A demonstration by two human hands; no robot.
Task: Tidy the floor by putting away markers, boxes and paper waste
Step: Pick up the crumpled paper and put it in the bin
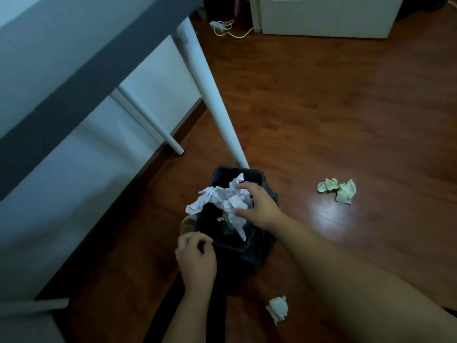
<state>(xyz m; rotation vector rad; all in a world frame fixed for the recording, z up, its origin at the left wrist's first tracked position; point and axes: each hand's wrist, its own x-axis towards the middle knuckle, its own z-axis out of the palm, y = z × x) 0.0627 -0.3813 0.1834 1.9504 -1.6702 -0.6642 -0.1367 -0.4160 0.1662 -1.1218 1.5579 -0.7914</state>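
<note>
Dark wooden floor holds a black-lined bin. Right hand, fingers spread, rests on crumpled white paper over it; left hand pinches the liner's rim.

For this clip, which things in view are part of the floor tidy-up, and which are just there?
Part of the job:
- bin
- white paper over the bin, under the right hand
- left hand at the bin's rim
- greenish paper wads on the floor
- pale paper wad on the floor

Just there:
- table leg
- power strip and cable
- white cabinet
</note>
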